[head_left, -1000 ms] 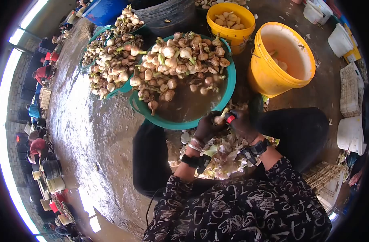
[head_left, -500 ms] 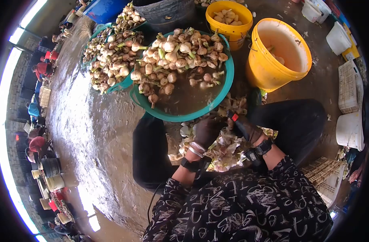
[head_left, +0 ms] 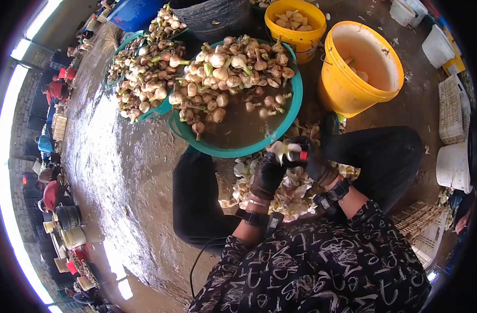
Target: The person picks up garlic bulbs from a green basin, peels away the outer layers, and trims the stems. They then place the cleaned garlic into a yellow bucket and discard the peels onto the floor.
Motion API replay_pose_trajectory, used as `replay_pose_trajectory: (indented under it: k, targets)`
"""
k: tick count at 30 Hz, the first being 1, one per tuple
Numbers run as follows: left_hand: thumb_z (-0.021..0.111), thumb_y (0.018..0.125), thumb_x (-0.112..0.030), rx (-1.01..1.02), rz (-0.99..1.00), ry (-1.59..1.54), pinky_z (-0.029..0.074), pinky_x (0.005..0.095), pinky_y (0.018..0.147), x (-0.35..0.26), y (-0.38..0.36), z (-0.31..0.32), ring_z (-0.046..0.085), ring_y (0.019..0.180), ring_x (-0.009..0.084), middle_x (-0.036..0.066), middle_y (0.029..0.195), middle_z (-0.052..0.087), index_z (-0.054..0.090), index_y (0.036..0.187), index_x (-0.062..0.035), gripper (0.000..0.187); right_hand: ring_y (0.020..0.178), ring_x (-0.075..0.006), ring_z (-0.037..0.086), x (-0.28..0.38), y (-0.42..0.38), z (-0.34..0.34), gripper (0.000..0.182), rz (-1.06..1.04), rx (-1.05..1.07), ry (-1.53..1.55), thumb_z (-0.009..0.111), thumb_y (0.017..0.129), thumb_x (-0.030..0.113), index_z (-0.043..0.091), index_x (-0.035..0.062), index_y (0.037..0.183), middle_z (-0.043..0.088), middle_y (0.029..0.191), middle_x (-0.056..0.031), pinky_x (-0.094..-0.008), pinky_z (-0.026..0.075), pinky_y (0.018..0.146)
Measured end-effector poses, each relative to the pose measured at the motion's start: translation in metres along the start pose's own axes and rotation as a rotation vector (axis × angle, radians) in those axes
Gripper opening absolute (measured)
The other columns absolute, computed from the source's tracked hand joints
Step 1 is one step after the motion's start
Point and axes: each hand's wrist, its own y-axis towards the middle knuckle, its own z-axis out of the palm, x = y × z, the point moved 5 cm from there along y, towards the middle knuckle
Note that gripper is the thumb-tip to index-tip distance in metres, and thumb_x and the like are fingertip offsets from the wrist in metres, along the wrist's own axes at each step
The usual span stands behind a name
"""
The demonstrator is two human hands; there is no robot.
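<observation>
In a dark glove, my left hand (head_left: pixel 268 176) is closed around a whitish garlic bulb (head_left: pixel 281 150), above the peelings between my legs. My right hand (head_left: pixel 315 163), also gloved, meets it from the right. Its fingers are wrapped round a small tool with a red part (head_left: pixel 303 155); the blade or tip cannot be made out. Just beyond both hands stands a green basin (head_left: pixel 238 152) of murky water, heaped with unpeeled garlic bulbs (head_left: pixel 228 68). Garlic skins (head_left: pixel 293 193) lie in a pile under my wrists.
A yellow bucket (head_left: pixel 348 99) with a few pale pieces stands right of the basin. Behind it, a smaller yellow bucket (head_left: pixel 301 39) holds peeled cloves. More garlic (head_left: pixel 144 83) is heaped at left. White crates (head_left: pixel 451 109) line the right side; people (head_left: pixel 53 195) sit far left.
My left hand has turned and lifted slightly, so the pale garlic bulb now shows. My right hand has shifted a little, with the red part of the tool now against the bulb.
</observation>
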Motion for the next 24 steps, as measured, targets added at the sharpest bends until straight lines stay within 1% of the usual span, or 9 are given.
replay_pose_trajectory:
  k: [4, 7, 9, 11, 12, 18, 19, 21, 24]
  targets:
    - [0.058, 0.086, -0.008, 0.030, -0.062, -0.932, 0.046, 0.0262, 0.073, 0.008, -0.011, -0.003, 0.056, 0.077, 0.0101, 0.003, 0.080, 0.061, 0.060, 0.095, 0.0004, 0.012, 0.069, -0.0123, 0.055, -0.065, 0.041, -0.033, 0.015, 0.137, 0.207, 0.729, 0.058, 0.083, 0.022, 0.057, 0.0076, 0.088, 0.057, 0.077, -0.0003, -0.0257, 0.045, 0.060]
    - [0.061, 0.085, -0.014, 0.445, -0.203, -1.260, 0.046, 0.0267, 0.069, -0.024, -0.019, -0.019, 0.057, 0.079, 0.0094, 0.002, 0.086, 0.061, 0.058, 0.097, 0.0008, 0.019, 0.069, -0.0128, 0.055, -0.025, 0.019, -0.021, 0.018, 0.011, -0.009, 0.066, 0.055, 0.084, 0.023, 0.057, 0.0060, 0.088, 0.057, 0.074, -0.0006, -0.0263, 0.043, 0.059]
    - [0.062, 0.084, -0.009, 0.552, -0.082, -1.269, 0.046, 0.0261, 0.074, -0.035, -0.023, -0.029, 0.058, 0.083, 0.0120, 0.004, 0.087, 0.060, 0.058, 0.099, 0.0013, 0.019, 0.073, -0.0147, 0.056, -0.030, 0.021, -0.025, 0.025, -0.018, -0.003, 0.162, 0.048, 0.087, 0.028, 0.058, 0.0052, 0.088, 0.058, 0.078, -0.0034, -0.0260, 0.044, 0.062]
    - [0.060, 0.083, -0.006, 0.604, -0.290, -1.693, 0.047, 0.0272, 0.077, -0.023, -0.033, -0.039, 0.058, 0.086, 0.0140, 0.007, 0.091, 0.060, 0.058, 0.098, 0.0026, 0.017, 0.076, -0.0188, 0.058, -0.051, 0.025, -0.032, 0.032, 0.327, -0.007, 0.645, 0.043, 0.087, 0.033, 0.058, 0.0047, 0.089, 0.060, 0.083, -0.0059, -0.0295, 0.048, 0.065]
    - [0.058, 0.084, -0.004, 0.533, -0.242, -1.593, 0.046, 0.0276, 0.076, -0.010, -0.033, -0.050, 0.057, 0.082, 0.0143, 0.008, 0.089, 0.060, 0.059, 0.092, 0.0030, 0.011, 0.080, -0.0237, 0.059, -0.053, 0.030, -0.031, 0.033, 0.217, 0.206, 0.684, 0.042, 0.087, 0.035, 0.058, 0.0066, 0.092, 0.060, 0.088, -0.0083, -0.0358, 0.050, 0.068]
    - [0.065, 0.081, -0.011, 0.438, 0.213, -2.199, 0.048, 0.0290, 0.070, 0.012, -0.023, -0.093, 0.058, 0.074, 0.0168, 0.008, 0.083, 0.060, 0.058, 0.089, 0.0037, 0.018, 0.080, -0.0230, 0.059, -0.051, 0.028, -0.026, 0.027, 0.408, 0.158, 0.933, 0.042, 0.088, 0.028, 0.056, 0.0060, 0.096, 0.060, 0.088, -0.0092, -0.0337, 0.051, 0.068]
    - [0.065, 0.081, -0.011, 0.442, 0.211, -2.199, 0.048, 0.0290, 0.070, 0.010, -0.016, -0.095, 0.058, 0.074, 0.0168, 0.008, 0.083, 0.060, 0.058, 0.089, 0.0037, 0.018, 0.080, -0.0230, 0.059, -0.065, 0.036, -0.034, 0.027, 0.406, 0.156, 0.935, 0.042, 0.088, 0.028, 0.056, 0.0060, 0.096, 0.060, 0.088, -0.0092, -0.0337, 0.051, 0.068]
    - [0.072, 0.076, -0.019, 0.371, -0.302, -1.195, 0.050, 0.0296, 0.068, 0.021, -0.001, -0.079, 0.060, 0.073, 0.0185, 0.010, 0.086, 0.062, 0.059, 0.095, 0.0037, 0.032, 0.079, -0.0215, 0.059, -0.093, 0.059, -0.067, 0.024, -0.082, 0.110, 0.019, 0.042, 0.089, 0.022, 0.056, 0.0054, 0.098, 0.059, 0.090, -0.0078, -0.0342, 0.051, 0.068]
    - [0.076, 0.072, -0.019, 0.025, -0.250, -0.835, 0.050, 0.0256, 0.066, 0.020, 0.025, -0.035, 0.061, 0.075, 0.0129, 0.009, 0.089, 0.065, 0.060, 0.100, 0.0014, 0.039, 0.088, -0.0201, 0.059, -0.073, 0.044, -0.043, 0.031, 0.190, 0.107, 0.373, 0.054, 0.086, 0.025, 0.051, 0.0043, 0.109, 0.058, 0.104, -0.0074, -0.0319, 0.050, 0.076]
